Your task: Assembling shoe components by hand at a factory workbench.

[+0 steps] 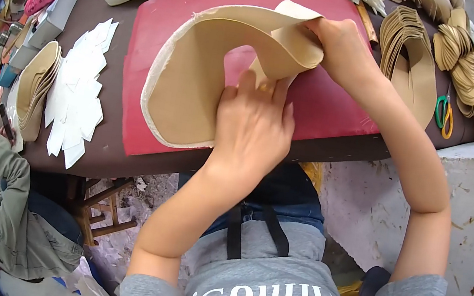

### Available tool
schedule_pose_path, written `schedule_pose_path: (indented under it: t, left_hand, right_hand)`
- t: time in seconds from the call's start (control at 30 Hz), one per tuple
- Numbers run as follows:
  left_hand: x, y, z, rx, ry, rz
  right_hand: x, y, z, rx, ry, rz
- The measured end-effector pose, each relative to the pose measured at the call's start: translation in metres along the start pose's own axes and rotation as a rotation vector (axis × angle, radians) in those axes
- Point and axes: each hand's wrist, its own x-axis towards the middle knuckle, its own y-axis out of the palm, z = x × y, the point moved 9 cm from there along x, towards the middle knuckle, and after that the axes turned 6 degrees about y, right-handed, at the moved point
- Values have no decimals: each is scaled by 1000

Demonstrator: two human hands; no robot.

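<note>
— Where's the tan curved piece point(199, 75)?

— On the red mat point(156, 32) at the table's point(101, 152) near edge, its far end curled up off the mat.

— And the grips?

— The left hand point(253, 123) presses flat on it, fingers together; what lies under the palm is hidden. The right hand point(341, 44) pinches the curled end, fingertips tucked behind the fold.

— Anything else?

— White cut shapes point(76, 93) along the left edge, green-handled scissors point(444, 114) at the right, and stacks cut off at the far edge.
</note>
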Motion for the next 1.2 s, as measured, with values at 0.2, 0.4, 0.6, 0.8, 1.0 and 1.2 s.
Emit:
schedule_pose_path:
  t: [0.2, 0.4, 0.6, 0.8, 1.0, 1.2]
  left_hand:
    - [17, 32, 10, 42, 5, 35]
    - [17, 33, -22, 407, -116, -26]
    - [30, 46, -10, 116, -87, -147]
    - [26, 55, -4, -165, -169, -317]
    - [34, 45, -2, -264, -104, -434]
    - [55, 39, 10, -193, -132, -383]
  right_hand:
    - [3, -18, 64, -401, -226, -2]
    - [3, -19, 1, -233, -6, -56]
    - [2, -13, 22, -238, -142, 61]
    - [-2, -8, 8, -295, -59, -19]
    - [0, -14, 4, -304, -18, -46]
    - [12, -22, 0, -341, 29, -36]
